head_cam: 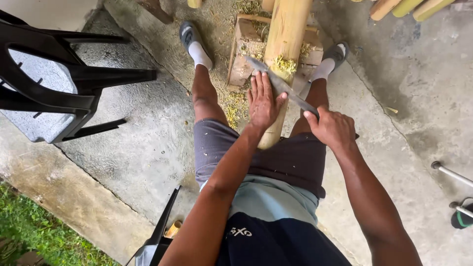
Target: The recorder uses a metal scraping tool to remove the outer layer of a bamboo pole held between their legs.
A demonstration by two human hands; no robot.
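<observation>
A thick pale bamboo pole (286, 34) runs from between my knees out over a wooden block (245, 49). A long grey blade (276, 81) lies slantwise across the pole. My right hand (332, 129) is closed around the blade's handle at the right. My left hand (263, 102) lies flat on the blade's back and the pole, fingers spread. Green-yellow shavings (285, 64) curl up at the blade's edge on the pole.
A black plastic chair (54, 79) lies tipped at the left. More bamboo poles (409, 7) lie at the top right. Shavings (234, 106) litter the concrete floor. Metal rods (451, 173) lie at the right edge; grass (34, 236) borders the slab at the lower left.
</observation>
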